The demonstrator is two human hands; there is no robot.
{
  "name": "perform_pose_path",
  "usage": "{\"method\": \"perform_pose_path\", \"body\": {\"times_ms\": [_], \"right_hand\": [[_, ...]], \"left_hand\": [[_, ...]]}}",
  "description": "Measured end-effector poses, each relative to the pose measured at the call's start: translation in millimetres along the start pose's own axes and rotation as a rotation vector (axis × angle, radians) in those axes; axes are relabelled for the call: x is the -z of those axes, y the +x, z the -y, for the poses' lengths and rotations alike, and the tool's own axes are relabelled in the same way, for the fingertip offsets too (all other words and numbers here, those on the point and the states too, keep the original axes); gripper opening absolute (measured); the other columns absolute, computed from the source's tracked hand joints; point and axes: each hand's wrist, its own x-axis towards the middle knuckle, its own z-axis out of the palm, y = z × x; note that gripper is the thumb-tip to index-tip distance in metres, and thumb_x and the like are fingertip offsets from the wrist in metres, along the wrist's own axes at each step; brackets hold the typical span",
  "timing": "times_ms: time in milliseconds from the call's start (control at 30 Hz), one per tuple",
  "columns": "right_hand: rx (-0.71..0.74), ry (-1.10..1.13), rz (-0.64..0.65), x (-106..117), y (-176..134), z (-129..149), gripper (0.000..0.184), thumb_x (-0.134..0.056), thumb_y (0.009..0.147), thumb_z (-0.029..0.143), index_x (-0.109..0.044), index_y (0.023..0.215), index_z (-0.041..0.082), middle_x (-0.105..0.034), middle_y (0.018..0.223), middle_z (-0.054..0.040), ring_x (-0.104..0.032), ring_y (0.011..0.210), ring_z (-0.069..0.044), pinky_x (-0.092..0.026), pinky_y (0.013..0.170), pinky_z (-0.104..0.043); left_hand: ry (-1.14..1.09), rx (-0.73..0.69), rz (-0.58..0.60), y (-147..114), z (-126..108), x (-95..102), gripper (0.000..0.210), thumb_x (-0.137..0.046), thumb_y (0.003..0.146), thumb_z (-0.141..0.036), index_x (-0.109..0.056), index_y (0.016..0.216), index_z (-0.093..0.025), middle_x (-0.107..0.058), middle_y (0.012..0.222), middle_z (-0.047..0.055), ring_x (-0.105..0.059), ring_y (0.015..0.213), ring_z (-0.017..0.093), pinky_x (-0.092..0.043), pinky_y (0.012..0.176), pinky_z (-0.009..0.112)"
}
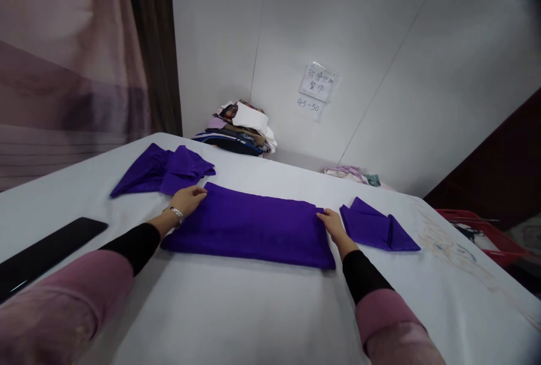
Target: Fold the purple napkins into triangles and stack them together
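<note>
Purple cloth point(257, 227) lies spread at mid-frame, between left hand point(189, 201) and right hand point(332, 225). Left pinches its upper left corner, right its upper right; both grips closed. Forearms point(141, 244) slant up and inward from the frame's lower corners.

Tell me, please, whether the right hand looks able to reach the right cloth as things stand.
Probably yes: the right hand is near the right cloth, with nothing seen between them. It holds the middle cloth, though, so should probably let go first.

Left grip point(187, 201), right grip point(333, 225), pinched
</note>
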Motion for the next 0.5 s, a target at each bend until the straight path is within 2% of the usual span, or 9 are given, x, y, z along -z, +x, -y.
{"method": "perform_pose_path", "body": {"times_ms": [167, 300, 400, 500], "right_hand": [[0.012, -0.087, -0.03, -6, 20, -10, 0.023, -0.057, 0.055, 0.04, -0.05, 0.056, 0.019, -0.046, 0.051, 0.0051, -0.04, 0.051, -0.011, -0.03, 0.048, -0.024], [0.022, -0.136, -0.022, -7, 25, -17, 0.024, -0.054, 0.057, 0.042, -0.053, 0.059, 0.018, -0.05, 0.054, 0.003, -0.044, 0.053, -0.012, -0.033, 0.05, -0.025], [0.039, -0.179, -0.022, -8, 26, -21, 0.027, -0.052, 0.059, 0.045, -0.054, 0.061, 0.018, -0.053, 0.055, 0.0017, -0.046, 0.054, -0.014, -0.034, 0.051, -0.025], [0.062, -0.246, -0.042, -8, 29, -23, 0.026, -0.05, 0.062, 0.045, -0.054, 0.06, 0.019, -0.052, 0.055, 0.0015, -0.046, 0.054, -0.014, -0.034, 0.052, -0.026]], "left_hand": [[0.082, 0.028, 0.005, 18, 2, -10.4, 0.024, -0.048, 0.079, -0.029, -0.065, 0.092, -0.016, -0.07, 0.09, 0.006, -0.064, 0.086, 0.02, -0.047, 0.075, 0.026], [0.132, 0.041, 0.054, 22, 6, -14.2, 0.028, -0.058, 0.073, -0.038, -0.065, 0.089, -0.016, -0.071, 0.09, 0.008, -0.065, 0.087, 0.023, -0.048, 0.076, 0.027], [0.157, 0.05, 0.063, 21, 8, -13.8, 0.021, -0.06, 0.071, -0.031, -0.065, 0.087, -0.017, -0.071, 0.087, 0.006, -0.066, 0.084, 0.021, -0.048, 0.074, 0.026], [0.173, 0.043, 0.022, 22, 5, -13.2, 0.021, -0.052, 0.077, -0.03, -0.064, 0.092, -0.02, -0.071, 0.092, 0.005, -0.065, 0.088, 0.02, -0.047, 0.075, 0.025]]}}
